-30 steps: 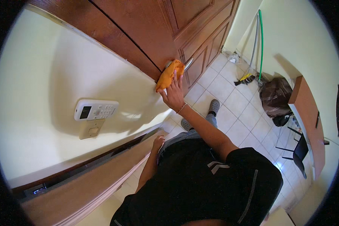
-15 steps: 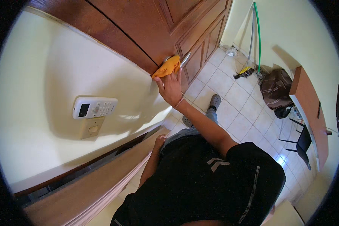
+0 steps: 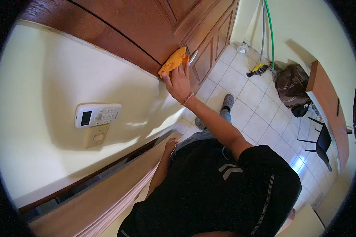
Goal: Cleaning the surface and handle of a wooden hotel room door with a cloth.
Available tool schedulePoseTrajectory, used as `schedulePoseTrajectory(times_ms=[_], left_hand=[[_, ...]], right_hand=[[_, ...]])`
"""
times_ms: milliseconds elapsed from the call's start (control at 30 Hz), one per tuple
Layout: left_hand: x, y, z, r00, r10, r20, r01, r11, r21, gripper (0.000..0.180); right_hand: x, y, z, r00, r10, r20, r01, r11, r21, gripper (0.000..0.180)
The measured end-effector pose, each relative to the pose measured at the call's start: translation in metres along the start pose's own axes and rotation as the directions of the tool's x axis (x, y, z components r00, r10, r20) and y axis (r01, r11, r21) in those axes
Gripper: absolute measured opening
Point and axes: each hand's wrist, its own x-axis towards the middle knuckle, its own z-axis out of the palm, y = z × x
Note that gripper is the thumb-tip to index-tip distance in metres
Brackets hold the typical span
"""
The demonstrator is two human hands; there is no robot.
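My right hand (image 3: 178, 85) presses an orange cloth (image 3: 173, 63) against the brown wooden door (image 3: 154, 27), at its edge beside the frame. The fingers lie over the cloth, and the thumb rests near its lower corner. Just right of the cloth a silver door handle (image 3: 193, 57) sticks out; part of the lock area is covered by the cloth. My left hand (image 3: 170, 146) hangs low at my side, close to my thigh and the bed edge. Its fingers are mostly hidden, and nothing shows in it.
On the white wall at left, a remote control (image 3: 98, 115) sits above a light switch (image 3: 97, 136). A bed (image 3: 103, 189) runs along my left. At right are a broom (image 3: 258, 69), a brown bag (image 3: 292, 85), a wall-mounted desk (image 3: 328, 106) and a black chair (image 3: 322, 144).
The cloth under my right hand has shifted slightly and now lies spread a little taller along the door edge. The view has moved slightly. My left hand stays at my side.
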Motion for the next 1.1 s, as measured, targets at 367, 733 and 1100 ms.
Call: schedulePoseTrajectory(times_ms=[367,733,1100], left_hand=[[0.005,-0.016,-0.004,0.997,0.081,0.011,-0.082,0.986,0.143,0.044],[-0.001,-0.012,-0.004,0.999,-0.042,0.025,0.042,0.999,-0.006,0.040],[0.023,-0.046,-0.002,1.000,-0.005,0.014,0.006,1.000,-0.016,0.038]], right_hand=[[-0.017,-0.003,0.000,0.987,-0.126,-0.101,0.133,0.989,0.070,0.066],[-0.001,0.039,-0.021,0.904,0.283,-0.322,0.055,0.668,0.742,0.035],[-0.021,0.047,0.000,0.748,0.650,-0.134,-0.093,0.302,0.949,0.047]])
